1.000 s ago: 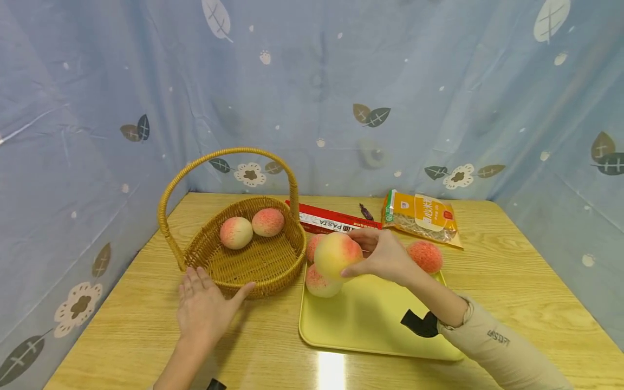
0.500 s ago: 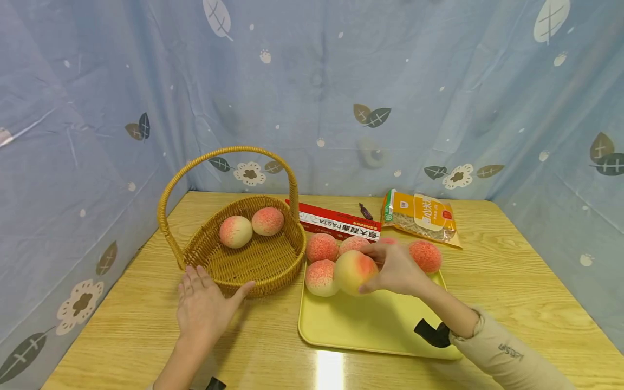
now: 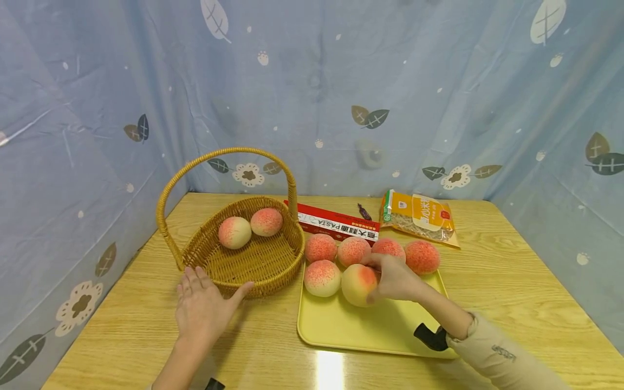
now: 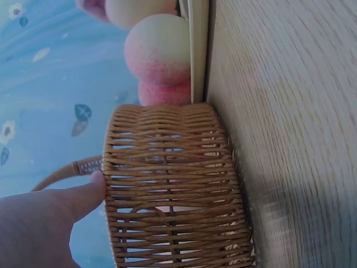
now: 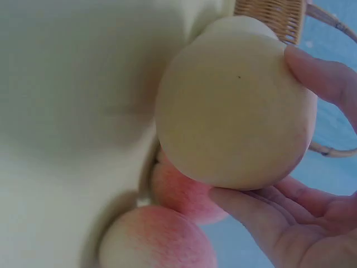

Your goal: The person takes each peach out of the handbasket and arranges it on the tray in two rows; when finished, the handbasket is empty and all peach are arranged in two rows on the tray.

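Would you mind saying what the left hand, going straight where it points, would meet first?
Most likely the golden woven wicker basket, which the left hand seems to touch, though depth is unclear.

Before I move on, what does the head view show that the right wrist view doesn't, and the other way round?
Only the head view shows the red pasta box, the orange bag, the left grip and the two peaches inside the basket. Only the right wrist view shows a small dark speck on the pale side of the held peach. Both show the held peach, the right grip holding it, other peaches on the yellow tray, and the basket, which the right wrist view catches only in part.
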Available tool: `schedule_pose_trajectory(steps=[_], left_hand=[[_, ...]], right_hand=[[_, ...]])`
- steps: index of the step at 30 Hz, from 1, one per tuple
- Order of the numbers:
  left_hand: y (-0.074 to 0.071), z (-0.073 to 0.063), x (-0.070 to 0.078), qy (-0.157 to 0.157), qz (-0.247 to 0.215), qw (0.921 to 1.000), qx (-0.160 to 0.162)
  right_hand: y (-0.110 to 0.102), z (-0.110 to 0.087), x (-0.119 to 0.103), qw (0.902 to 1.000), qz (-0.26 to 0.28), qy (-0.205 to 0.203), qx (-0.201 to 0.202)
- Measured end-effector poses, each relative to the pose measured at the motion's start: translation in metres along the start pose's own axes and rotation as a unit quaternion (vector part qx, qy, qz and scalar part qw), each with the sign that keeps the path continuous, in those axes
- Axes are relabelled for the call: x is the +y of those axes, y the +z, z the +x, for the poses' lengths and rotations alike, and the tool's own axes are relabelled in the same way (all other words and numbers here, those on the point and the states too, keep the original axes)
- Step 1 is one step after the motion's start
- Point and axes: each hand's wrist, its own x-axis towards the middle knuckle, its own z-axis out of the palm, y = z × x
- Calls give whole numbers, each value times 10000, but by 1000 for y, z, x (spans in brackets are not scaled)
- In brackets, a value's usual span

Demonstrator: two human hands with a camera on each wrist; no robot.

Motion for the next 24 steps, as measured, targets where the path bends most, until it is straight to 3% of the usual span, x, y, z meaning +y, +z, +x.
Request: schedule_pose_trajectory(steps=[12,24], left_hand=[[1,0,0,-31,15,10000,34],[0,0,0,-49,-8,10000,-20]], right_hand=[[5,2,4,9993,-139,-11,-348],[5,1,4,9988,-247,-79,-427]])
